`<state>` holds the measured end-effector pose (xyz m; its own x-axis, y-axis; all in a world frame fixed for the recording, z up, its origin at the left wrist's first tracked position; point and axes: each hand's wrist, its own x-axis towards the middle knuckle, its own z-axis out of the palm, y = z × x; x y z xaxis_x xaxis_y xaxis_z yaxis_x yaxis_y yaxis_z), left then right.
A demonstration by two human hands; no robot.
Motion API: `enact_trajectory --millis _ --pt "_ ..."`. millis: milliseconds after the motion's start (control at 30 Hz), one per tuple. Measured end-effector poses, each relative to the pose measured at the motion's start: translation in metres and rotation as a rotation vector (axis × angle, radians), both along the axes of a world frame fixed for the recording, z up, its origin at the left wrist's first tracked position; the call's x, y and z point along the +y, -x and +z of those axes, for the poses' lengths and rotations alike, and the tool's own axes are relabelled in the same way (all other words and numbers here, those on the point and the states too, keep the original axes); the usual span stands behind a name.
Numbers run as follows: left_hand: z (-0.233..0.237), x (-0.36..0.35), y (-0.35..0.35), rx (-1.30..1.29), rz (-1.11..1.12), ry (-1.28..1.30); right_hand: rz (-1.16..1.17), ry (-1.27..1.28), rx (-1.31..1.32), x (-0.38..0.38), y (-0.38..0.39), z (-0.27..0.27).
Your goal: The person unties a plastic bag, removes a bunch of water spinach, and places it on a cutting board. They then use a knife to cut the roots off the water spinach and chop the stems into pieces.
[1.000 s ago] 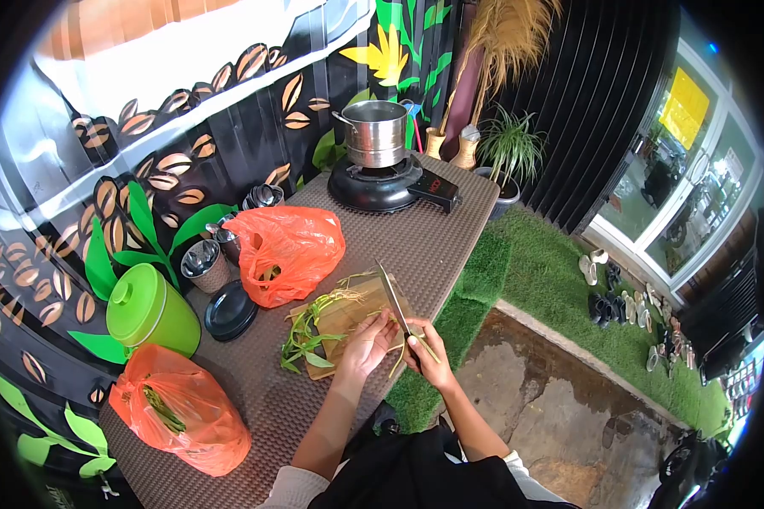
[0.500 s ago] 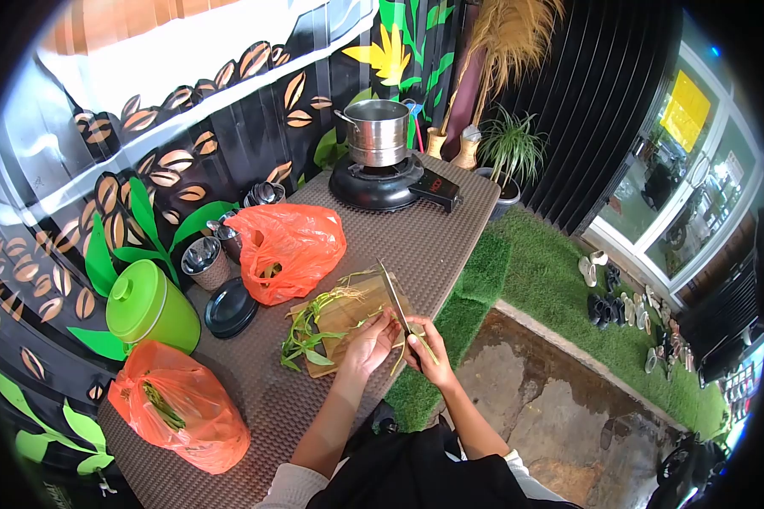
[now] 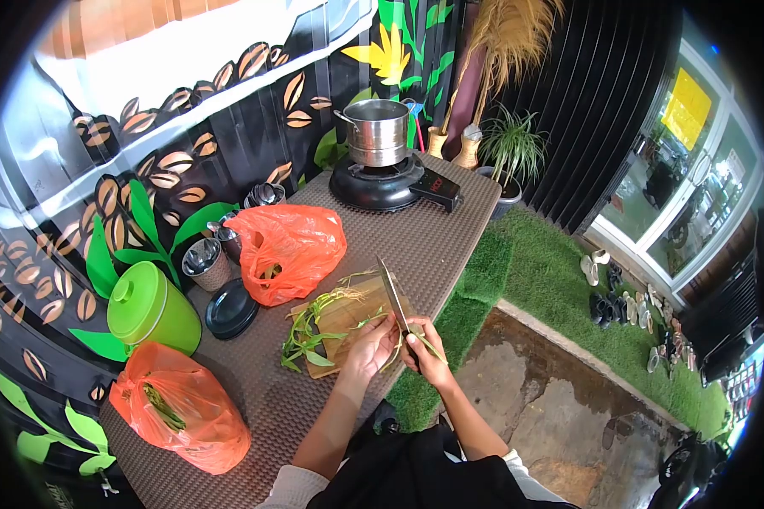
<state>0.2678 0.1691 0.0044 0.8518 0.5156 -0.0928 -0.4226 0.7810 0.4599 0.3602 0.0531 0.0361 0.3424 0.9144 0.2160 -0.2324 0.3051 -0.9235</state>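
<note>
My right hand (image 3: 430,356) is closed round the dark handle of a knife (image 3: 390,287); its blade points up and away from me over the cutting board. Beside it, my left hand (image 3: 368,349) pinches a thin green vegetable stem (image 3: 396,349) close to the blade, and part of the stem runs along the right hand. Both hands are over the near edge of the wooden cutting board (image 3: 345,320). Leafy green stalks (image 3: 311,341) lie along the board's left side, with pale roots or trimmings toward its top.
Past the board stands an orange plastic bag (image 3: 290,250); another orange bag (image 3: 182,411) holds greens at the left. A green lidded container (image 3: 151,310), a black lid (image 3: 231,309) and a utensil holder (image 3: 206,265) line the wall side. A steel pot (image 3: 377,136) sits on a portable stove (image 3: 378,188).
Both hands stay almost in place, with small finger movements; the stem between them has shifted slightly. The bags, board and pot look unmoved.
</note>
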Motion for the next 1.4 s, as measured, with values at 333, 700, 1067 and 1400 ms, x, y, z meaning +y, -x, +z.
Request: enact_trajectory --millis 333,700,1067,1400 --pt "0.008 0.004 0.007 -0.009 -0.039 -0.148 0.015 -0.011 -0.005 -0.002 0.000 0.001" --pt "0.002 0.002 0.000 0.000 0.115 -0.054 -0.020 0.010 -0.087 -0.004 0.002 0.009" --pt "0.001 -0.001 0.003 -0.022 0.068 -0.040 -0.062 0.003 -0.063 -0.001 0.003 0.000" --pt "-0.009 0.001 -0.003 -0.061 0.115 0.157 -0.060 0.021 -0.015 0.007 0.006 -0.002"
